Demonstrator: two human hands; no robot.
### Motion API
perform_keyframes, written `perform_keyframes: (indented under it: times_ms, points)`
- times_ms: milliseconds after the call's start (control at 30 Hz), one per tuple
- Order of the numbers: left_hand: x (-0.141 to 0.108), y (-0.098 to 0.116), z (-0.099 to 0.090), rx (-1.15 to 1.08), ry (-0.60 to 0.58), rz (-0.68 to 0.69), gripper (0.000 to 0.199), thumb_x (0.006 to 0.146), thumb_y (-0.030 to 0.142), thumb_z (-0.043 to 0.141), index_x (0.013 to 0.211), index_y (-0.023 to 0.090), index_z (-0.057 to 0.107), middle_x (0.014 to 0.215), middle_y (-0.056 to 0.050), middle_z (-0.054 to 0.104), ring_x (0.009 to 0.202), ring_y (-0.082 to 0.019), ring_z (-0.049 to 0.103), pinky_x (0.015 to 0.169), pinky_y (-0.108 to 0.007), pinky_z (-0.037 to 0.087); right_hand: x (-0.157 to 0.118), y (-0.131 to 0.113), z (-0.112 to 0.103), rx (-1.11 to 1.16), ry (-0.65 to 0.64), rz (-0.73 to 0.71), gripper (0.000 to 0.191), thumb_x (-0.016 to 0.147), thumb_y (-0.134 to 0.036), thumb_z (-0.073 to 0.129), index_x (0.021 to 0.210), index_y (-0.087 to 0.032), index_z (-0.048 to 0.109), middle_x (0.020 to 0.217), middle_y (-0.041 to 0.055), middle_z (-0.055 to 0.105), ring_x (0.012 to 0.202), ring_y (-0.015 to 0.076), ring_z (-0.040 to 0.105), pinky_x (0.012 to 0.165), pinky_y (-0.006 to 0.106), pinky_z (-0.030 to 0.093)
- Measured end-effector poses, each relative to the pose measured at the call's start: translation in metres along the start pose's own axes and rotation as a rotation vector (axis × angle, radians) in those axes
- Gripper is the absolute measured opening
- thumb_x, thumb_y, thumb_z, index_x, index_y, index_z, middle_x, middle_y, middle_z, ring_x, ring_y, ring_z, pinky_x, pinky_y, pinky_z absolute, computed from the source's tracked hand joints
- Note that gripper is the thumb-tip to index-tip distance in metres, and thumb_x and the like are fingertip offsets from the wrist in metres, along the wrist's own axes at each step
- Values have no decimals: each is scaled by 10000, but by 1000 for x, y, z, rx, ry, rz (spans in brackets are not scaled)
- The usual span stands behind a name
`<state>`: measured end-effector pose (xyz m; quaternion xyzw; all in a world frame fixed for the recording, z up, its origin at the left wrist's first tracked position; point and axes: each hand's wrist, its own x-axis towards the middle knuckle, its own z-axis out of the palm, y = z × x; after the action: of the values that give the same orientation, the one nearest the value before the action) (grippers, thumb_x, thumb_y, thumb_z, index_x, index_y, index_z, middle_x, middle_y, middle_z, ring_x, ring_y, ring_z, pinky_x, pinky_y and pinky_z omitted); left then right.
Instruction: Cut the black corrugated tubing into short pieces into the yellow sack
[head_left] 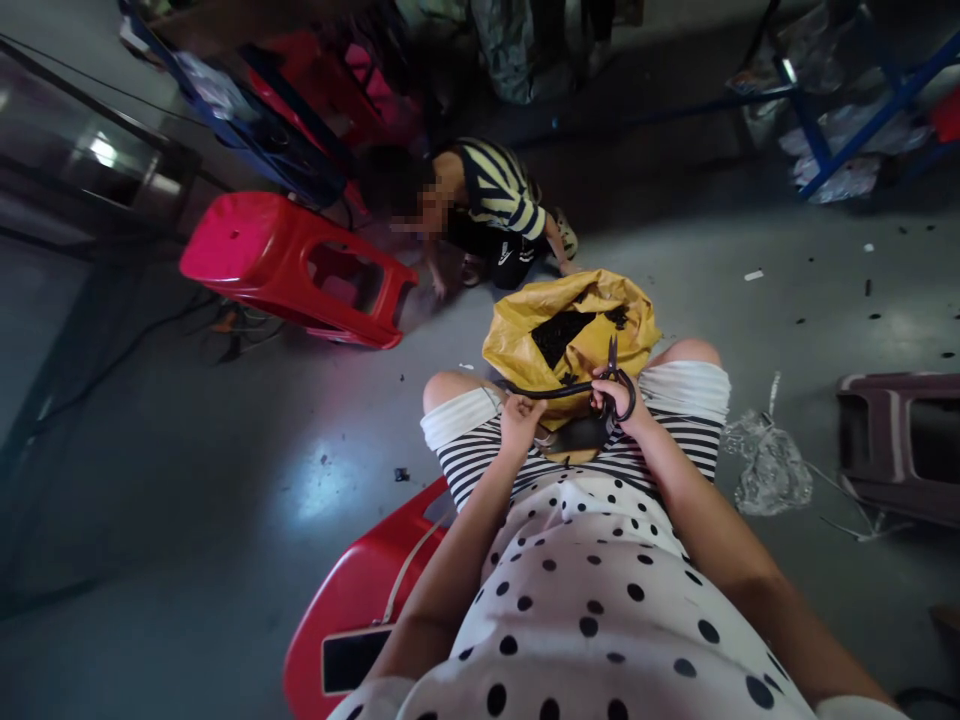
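Sack (516,340), yellow and gaping, stands before us; over it our left hand (521,422) pinches a black strip (559,392), our right hand (619,398) grips scissors (613,362). We'd do well to hold the strip taut, both hands clear of the cutting edges.

The scissors (613,357) look metal, the sack (516,330) crinkled plastic.

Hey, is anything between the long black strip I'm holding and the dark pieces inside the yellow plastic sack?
Yes, from this view, the folded near rim of the yellow plastic sack lies between the long black strip and the dark pieces.
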<state>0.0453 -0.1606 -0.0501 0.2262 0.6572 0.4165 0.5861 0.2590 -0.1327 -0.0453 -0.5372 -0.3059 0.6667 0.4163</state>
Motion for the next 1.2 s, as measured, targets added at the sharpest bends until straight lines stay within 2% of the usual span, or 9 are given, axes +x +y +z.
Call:
perform_keyframes:
  times_ms: [100,233,300,433,567,733,867,1067,1200]
  points:
    - [-16,9,10,118,38,256,367,651,46,860,835,243,611,704,54,588,571,-98,515,585,-248,412,-15,1,1,-18,14,-14,442,670,-424,729,1022,-220,558,518,-88,568,472,143,532,524,272,461]
    - [-23,34,27,249,-86,345,313,722,156,850,924,254,632,681,48,569,614,-141,560,648,-281,452,-32,-1,2,-130,-12,-8,441,696,-449,743,1035,-233,563,523,-76,581,492,184,581,515,294,454]
    - [-22,44,34,431,-142,437,383,710,212,877,1017,247,650,794,17,647,793,-192,654,798,-318,513,-38,-5,1,-130,-22,-26,439,708,-471,765,1026,-242,567,534,-73,587,501,191,589,519,305,459]
    - [-18,51,41,860,-550,603,436,776,292,838,1177,209,691,1254,-100,732,1236,-305,646,1114,-454,469,-41,-11,-5,-116,-40,-108,396,714,-449,804,987,-241,606,540,-59,607,503,185,570,533,316,449]
    - [-16,44,41,897,-792,556,288,1007,327,560,1226,201,698,1263,-101,757,1177,-257,703,1067,-394,525,-42,-9,-11,-161,17,-169,390,715,-459,827,976,-232,646,578,-41,629,542,190,585,571,326,459]
    - [-12,41,40,824,-652,570,271,1027,318,527,1200,204,703,1189,-76,774,1120,-240,721,1038,-370,547,-40,-4,-8,-166,57,-167,521,777,-598,788,1108,-242,602,637,-35,623,578,216,616,596,351,500]
    - [-1,62,33,808,-433,680,239,1013,277,561,1198,214,699,1217,-75,766,1162,-242,706,1063,-384,541,-27,-25,-26,-562,186,-298,748,736,-670,824,1267,-229,538,762,18,682,707,264,676,699,392,539]
    - [14,94,20,854,-301,799,194,965,225,624,1138,211,711,1179,-76,773,1134,-250,707,1053,-405,546,16,-88,-84,-1103,721,-416,765,846,-712,725,1326,-155,517,992,178,730,914,375,726,820,487,550]
    - [17,92,16,840,-245,798,189,966,221,614,1127,194,710,1149,-86,774,1101,-245,716,1020,-395,561,42,-109,-114,-1189,872,-419,735,914,-659,700,1353,-108,487,1046,245,717,999,394,712,870,506,534]
